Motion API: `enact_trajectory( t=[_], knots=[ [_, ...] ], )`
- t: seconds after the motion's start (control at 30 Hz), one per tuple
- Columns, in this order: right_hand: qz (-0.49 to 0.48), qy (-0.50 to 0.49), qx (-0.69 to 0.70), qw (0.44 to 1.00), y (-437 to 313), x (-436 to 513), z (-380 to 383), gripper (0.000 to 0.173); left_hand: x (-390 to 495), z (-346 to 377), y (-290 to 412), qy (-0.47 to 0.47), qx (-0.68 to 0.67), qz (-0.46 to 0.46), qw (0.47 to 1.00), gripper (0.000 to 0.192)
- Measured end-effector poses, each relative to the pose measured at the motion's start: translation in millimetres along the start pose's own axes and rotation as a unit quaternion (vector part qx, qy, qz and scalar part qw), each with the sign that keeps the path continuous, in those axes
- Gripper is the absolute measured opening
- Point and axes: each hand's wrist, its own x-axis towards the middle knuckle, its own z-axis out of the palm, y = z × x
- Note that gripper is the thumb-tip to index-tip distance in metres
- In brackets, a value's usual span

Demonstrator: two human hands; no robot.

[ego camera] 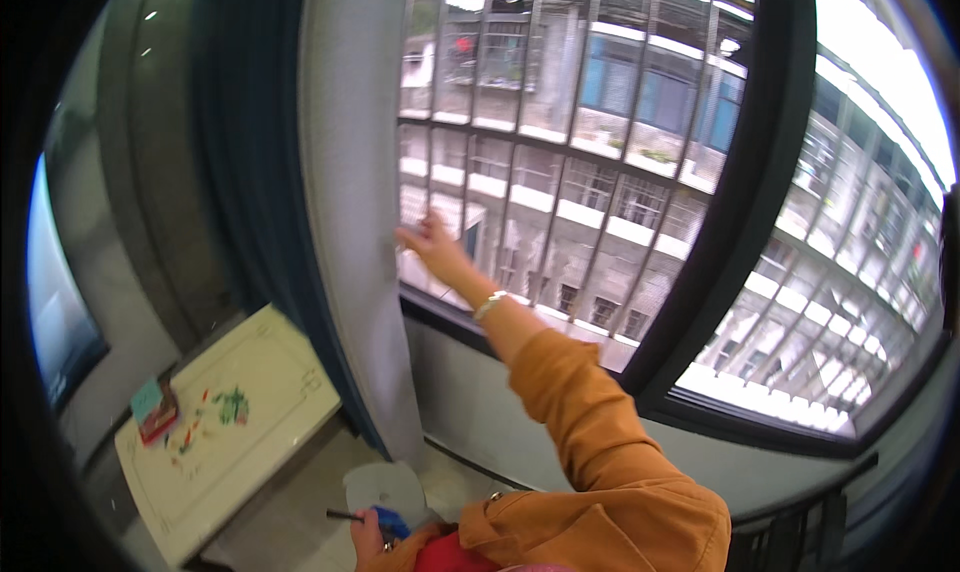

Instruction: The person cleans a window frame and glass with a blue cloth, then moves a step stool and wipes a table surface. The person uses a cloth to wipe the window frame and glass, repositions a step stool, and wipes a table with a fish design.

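Note:
My right hand (435, 248) reaches out at the end of a rolled orange sleeve, with a bracelet on the wrist. Its blurred fingertips are at the edge of a pale curtain (352, 197), in front of the barred window (570, 144). Whether they pinch the fabric I cannot tell. Low in the view, my left hand (367, 540) is closed around a tool with a dark handle (341, 514). A blue part (391, 522) shows beside that hand; its exact kind is unclear.
A dark blue curtain (251, 144) hangs left of the pale one. A cream table (255, 489) with a printed floral design bears a red box (159, 424). A whitish plastic stool or bin (375, 482) stands below the curtain. A screen (56, 302) is at far left.

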Motion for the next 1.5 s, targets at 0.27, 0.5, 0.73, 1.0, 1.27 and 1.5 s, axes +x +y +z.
enact_trajectory(
  t=[0.27, 0.5, 0.73, 1.0, 1.27, 1.5],
  knots=[
    [-0.053, 0.056, -0.117, 0.990, 32, -59, 49, 0.025, 95, 0, -40, -0.088, 0.103, -0.023, 0.991, 0.022],
    [0.042, -0.055, -0.186, 0.980, 66, -211, -41, 0.020, 114, 51, -74, -0.211, 0.155, -0.048, 0.964, 0.026],
    [0.378, 0.051, -0.049, 0.923, 64, -454, -169, 0.028, 50, 122, -37, -0.377, 0.314, 0.038, 0.871, 0.033],
    [0.510, 0.425, 0.131, 0.736, 64, -754, -234, 0.026, -129, 221, -22, -0.428, 0.422, 0.089, 0.794, 0.038],
    [0.519, 0.597, 0.202, 0.577, 61, -925, -221, 0.021, -260, 292, -39, -0.648, 0.348, 0.089, 0.672, 0.022],
    [0.523, 0.637, 0.191, 0.533, 60, -962, -202, 0.021, -300, 336, -55, -0.667, 0.397, 0.066, 0.627, 0.019]
  ],
)
